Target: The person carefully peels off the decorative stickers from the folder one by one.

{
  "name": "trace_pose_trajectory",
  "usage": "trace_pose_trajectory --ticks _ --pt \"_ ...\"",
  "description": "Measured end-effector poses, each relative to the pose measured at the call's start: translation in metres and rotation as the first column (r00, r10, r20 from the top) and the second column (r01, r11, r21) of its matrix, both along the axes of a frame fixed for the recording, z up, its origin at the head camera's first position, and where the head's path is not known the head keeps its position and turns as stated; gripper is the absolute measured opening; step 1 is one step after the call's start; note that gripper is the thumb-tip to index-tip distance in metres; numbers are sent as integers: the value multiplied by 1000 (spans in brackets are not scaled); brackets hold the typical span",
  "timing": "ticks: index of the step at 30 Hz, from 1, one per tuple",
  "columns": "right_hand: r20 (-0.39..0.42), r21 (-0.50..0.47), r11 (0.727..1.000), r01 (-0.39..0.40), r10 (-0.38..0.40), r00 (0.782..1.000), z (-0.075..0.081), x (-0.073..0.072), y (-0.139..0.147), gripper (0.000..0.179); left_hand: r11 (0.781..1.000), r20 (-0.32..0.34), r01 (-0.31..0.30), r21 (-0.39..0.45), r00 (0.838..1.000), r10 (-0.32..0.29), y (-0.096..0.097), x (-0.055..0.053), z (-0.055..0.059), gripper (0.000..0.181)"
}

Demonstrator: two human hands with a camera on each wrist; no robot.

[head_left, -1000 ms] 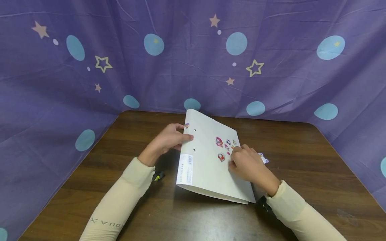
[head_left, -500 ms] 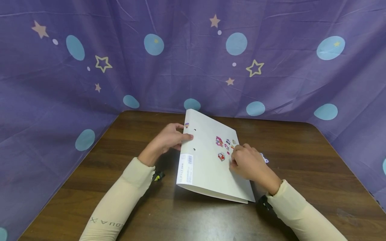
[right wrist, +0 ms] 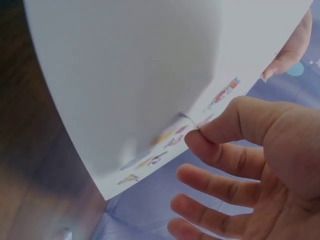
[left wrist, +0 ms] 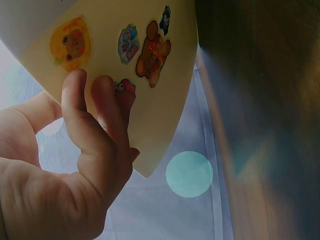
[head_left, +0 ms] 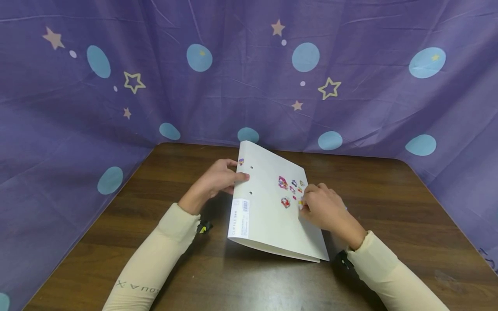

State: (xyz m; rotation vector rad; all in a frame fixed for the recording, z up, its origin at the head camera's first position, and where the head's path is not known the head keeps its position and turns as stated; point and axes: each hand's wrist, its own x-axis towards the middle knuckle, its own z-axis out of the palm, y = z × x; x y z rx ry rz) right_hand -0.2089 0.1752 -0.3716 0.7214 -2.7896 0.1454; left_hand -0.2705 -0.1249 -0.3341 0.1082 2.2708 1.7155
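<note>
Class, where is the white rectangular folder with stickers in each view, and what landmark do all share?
Head: the white rectangular folder sits just right of and below centre.
Left wrist: the folder spans upper left to top middle, partly behind the left hand.
Right wrist: the folder fills much of the upper left.
Shared landmark: brown wood-grain table.

Brown wood-grain table [head_left: 241, 285], white folder [head_left: 268, 224] tilted over it between left hand [head_left: 218, 179] and right hand [head_left: 326, 208], faint glossy patch [head_left: 447, 276] well right of both grips.
</note>
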Motion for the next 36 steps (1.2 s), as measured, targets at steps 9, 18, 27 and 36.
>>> trace_pose_trajectory --ticks 9,18,27,36 --pt "15 19 999 46 -46 999 10 -1 10 15 1000 -2 -6 -8 1000 6 1 0 0 55" --pt "74 82 985 149 -155 985 22 -6 33 20 1000 -1 -2 0 1000 2 1 -1 1 54" --pt "233 180 940 288 -326 916 28 -17 66 11 1000 1 6 -4 1000 -6 1 1 2 53" --pt "318 220 940 260 -321 892 19 -24 74 17 1000 16 4 -10 1000 -3 -2 2 1 55"
